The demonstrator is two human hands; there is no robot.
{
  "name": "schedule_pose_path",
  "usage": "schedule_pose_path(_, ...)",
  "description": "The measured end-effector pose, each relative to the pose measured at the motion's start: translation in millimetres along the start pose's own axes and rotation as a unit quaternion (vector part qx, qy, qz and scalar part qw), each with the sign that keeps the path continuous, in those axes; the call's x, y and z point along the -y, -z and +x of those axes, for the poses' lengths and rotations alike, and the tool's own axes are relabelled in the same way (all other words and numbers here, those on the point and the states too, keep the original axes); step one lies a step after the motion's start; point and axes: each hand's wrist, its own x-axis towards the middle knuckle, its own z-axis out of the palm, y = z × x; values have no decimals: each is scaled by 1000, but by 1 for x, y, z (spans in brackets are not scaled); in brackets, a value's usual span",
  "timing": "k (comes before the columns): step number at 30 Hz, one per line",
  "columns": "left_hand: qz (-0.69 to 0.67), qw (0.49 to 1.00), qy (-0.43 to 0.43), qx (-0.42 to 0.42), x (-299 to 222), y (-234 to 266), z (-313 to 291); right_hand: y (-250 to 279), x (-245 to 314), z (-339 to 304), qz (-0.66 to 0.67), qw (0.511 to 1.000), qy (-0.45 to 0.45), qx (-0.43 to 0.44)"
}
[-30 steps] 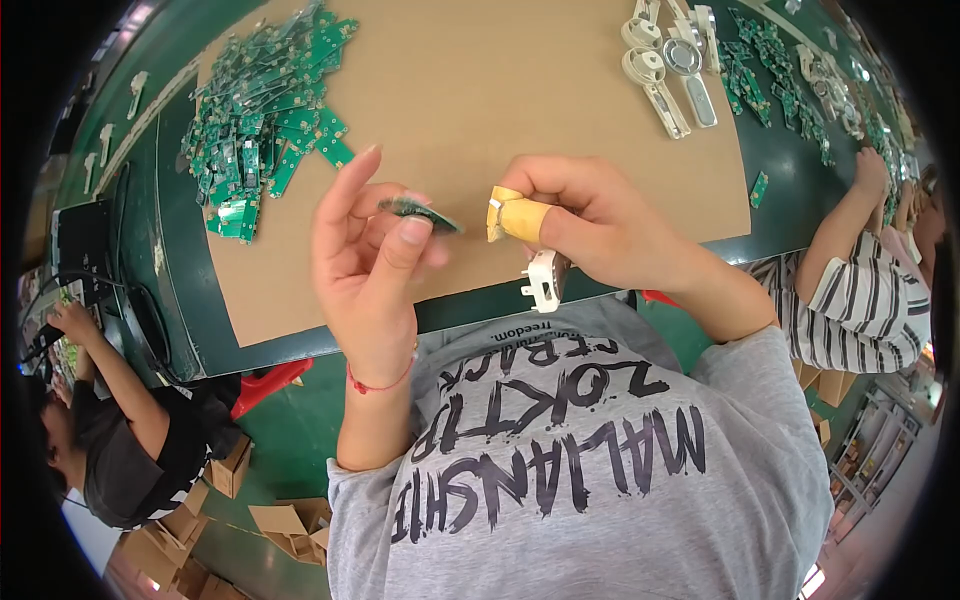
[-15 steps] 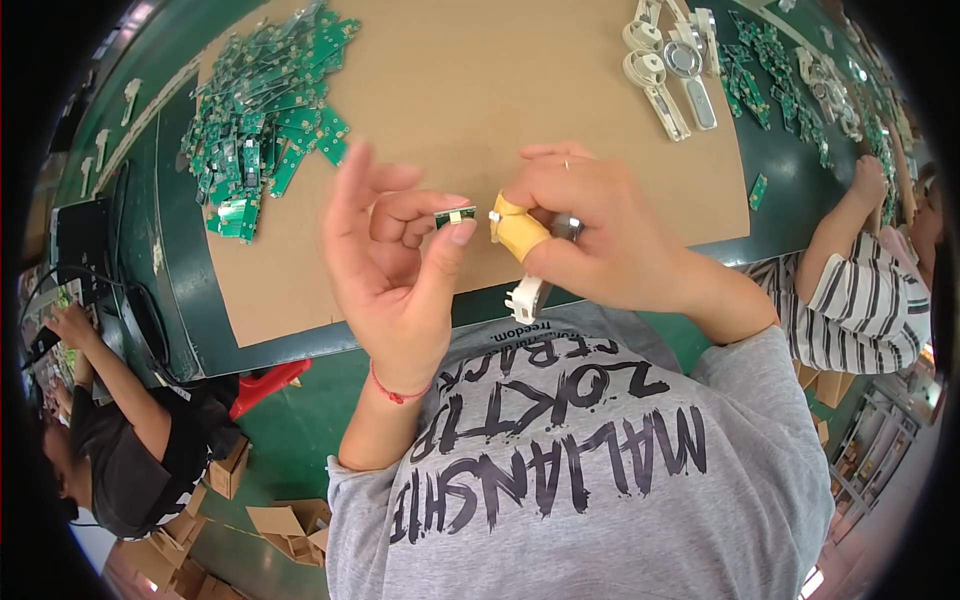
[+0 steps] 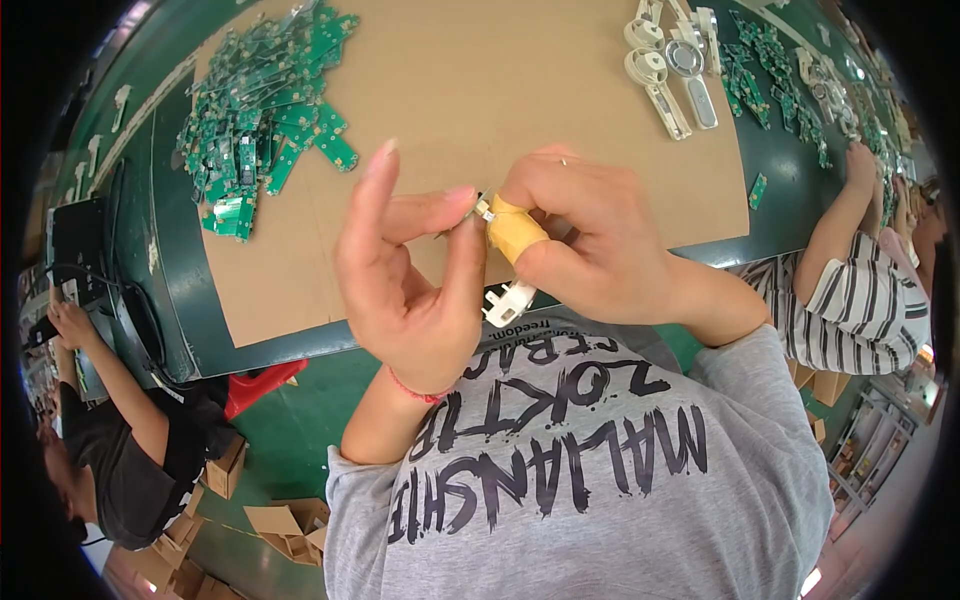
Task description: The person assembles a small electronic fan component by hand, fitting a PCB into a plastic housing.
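Note:
My left hand [image 3: 408, 262] pinches a small green circuit board [image 3: 480, 200] between thumb and forefinger, its other fingers raised. A pale connector sits at the board's edge. My right hand [image 3: 605, 235], with yellow wraps [image 3: 516, 230] on thumb and forefinger, is closed around a white handheld fan [image 3: 508, 304]. Only the fan's pronged lower end shows below the palm; the rest is hidden. A tiny white plug [image 3: 489, 214] pokes out from the yellow-wrapped fingertips and meets the board's connector; whether it is seated I cannot tell.
A heap of green circuit boards [image 3: 265, 110] covers the left of the cardboard sheet [image 3: 450, 90]. Several white handheld fans [image 3: 685, 60] lie at the far right, with more boards [image 3: 775, 70] beyond. Co-workers sit on both sides, one arm [image 3: 835, 225] near the table edge.
My left hand has moved right, bringing the circuit board up against the plug at my right fingertips and tilting it. The fan's lower end has shifted slightly left and turned.

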Motion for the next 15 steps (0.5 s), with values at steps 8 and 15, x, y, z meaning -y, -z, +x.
schedule_pose_path(8,4,1000,0,-25,0,0,-2,-7,0,1,104,991,-82,-23)
schedule_pose_path(15,58,998,-23,-2,4,5,0,-3,-2,-2,154,978,-125,55)
